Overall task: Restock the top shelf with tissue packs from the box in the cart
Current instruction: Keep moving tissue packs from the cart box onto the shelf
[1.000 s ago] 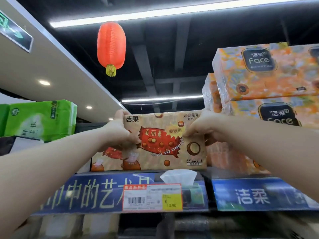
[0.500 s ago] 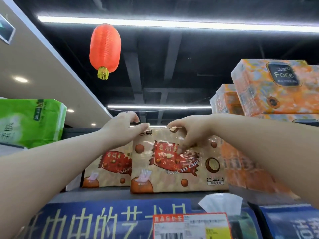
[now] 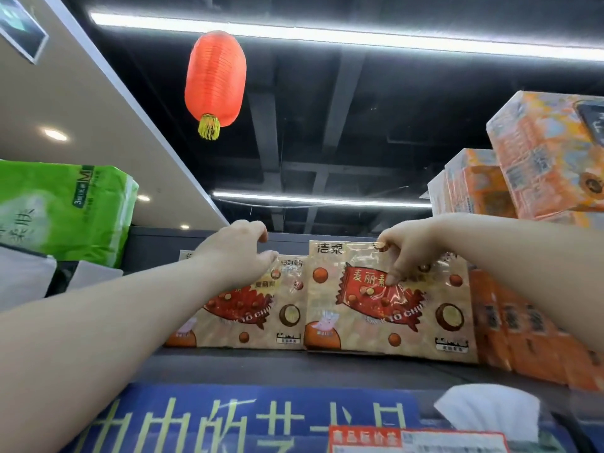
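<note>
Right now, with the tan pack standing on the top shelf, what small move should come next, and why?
Probably nudge the right-hand tan pack back: it stands upright but forward of the left tan pack, overlapping its edge, and the right hand grips its top.

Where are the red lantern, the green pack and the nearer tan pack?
red lantern [image 3: 215, 76]: head view, middle of its body
green pack [image 3: 65, 210]: head view, its front face
nearer tan pack [image 3: 376, 307]: head view, its red candy picture
</note>
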